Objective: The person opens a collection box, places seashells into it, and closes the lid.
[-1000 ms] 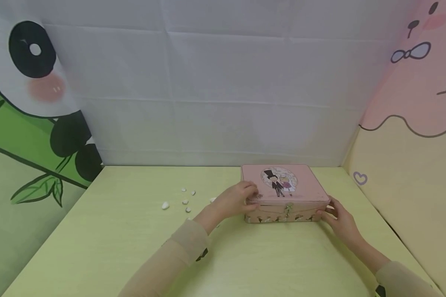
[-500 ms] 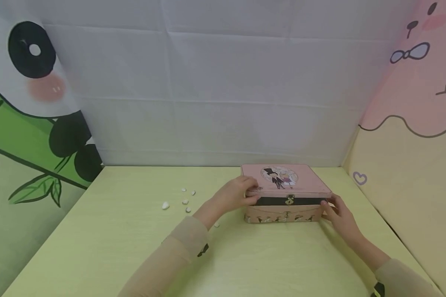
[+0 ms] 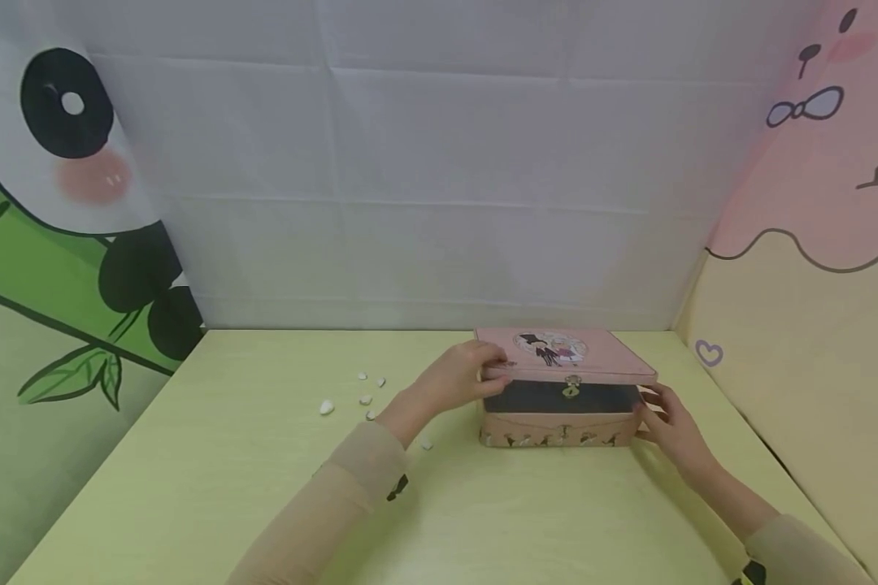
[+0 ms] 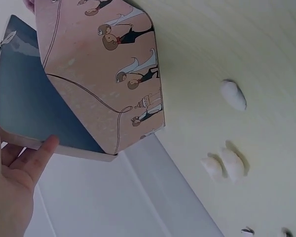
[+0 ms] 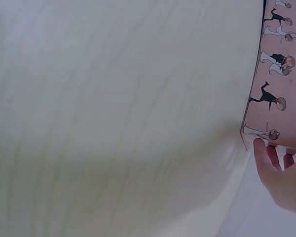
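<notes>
A pink tin box [image 3: 527, 429] with cartoon couples round its sides stands at the right of the table, its hinged lid [image 3: 625, 366] tilted up at the front. Between lid and body a dark gap shows; a small metal clasp [image 3: 571, 387] hangs from the lid's front edge. My left hand [image 3: 449, 380] pinches the lid at its front left corner. In the left wrist view the lid's blue-grey inner face [image 4: 34, 94] is visible. My right hand [image 3: 675, 435] holds the body's front right corner, the thumb at the front and the fingers at the side. The box's contents are hidden.
Several small white pebble-like pieces [image 3: 326, 407] lie scattered on the pale yellow table [image 3: 263, 471], left of the box. Some are partly behind my left forearm. A white cloth backdrop [image 3: 439, 203] rises at the table's back edge, with cartoon-printed panels at both sides.
The lid was closed one second ago; its front edge has risen, with my left hand moving up slightly along with it. My right hand has stayed at the box's right corner.
</notes>
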Demonstrator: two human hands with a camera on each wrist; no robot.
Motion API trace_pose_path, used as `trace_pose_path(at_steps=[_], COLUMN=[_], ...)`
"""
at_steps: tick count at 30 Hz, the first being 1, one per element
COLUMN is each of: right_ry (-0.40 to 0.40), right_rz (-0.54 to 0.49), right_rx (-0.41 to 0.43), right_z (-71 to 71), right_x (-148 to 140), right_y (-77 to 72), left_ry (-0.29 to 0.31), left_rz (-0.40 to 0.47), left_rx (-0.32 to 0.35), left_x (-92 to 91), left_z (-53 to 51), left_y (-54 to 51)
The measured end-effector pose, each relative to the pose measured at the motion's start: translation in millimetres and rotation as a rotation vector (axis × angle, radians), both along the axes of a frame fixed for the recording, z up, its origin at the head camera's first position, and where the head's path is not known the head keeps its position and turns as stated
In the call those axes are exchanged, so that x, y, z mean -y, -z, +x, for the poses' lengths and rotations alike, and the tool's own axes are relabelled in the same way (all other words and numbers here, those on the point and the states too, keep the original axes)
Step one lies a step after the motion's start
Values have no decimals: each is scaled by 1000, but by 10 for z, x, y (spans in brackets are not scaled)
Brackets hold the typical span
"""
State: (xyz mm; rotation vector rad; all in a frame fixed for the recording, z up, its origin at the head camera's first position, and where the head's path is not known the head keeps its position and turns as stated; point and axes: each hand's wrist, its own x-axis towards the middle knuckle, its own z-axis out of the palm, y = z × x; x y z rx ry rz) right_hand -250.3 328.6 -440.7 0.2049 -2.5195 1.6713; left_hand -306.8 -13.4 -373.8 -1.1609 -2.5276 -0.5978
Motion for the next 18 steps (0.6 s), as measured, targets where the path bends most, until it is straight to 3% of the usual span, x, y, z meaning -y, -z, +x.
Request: trace_pose_path(at_steps=[4,8,13,18], right_ry=[23,81,96,91], right_rz=[134,243,215,185], right_rx=[-68,-220,-387,-469], right_z=[24,5,-79,-138], right_x=[-29,-44,-56,-70], right_y=[-61,-183,-292,-352], left_ry=[-1,-11,-17,-10], left_rz=[17,16,28,48], left_rx=[16,30,44,56], left_x=[15,24,32,45], left_z=[-9,-16,-4,-7], left_y=[-35,-74,-112,-142])
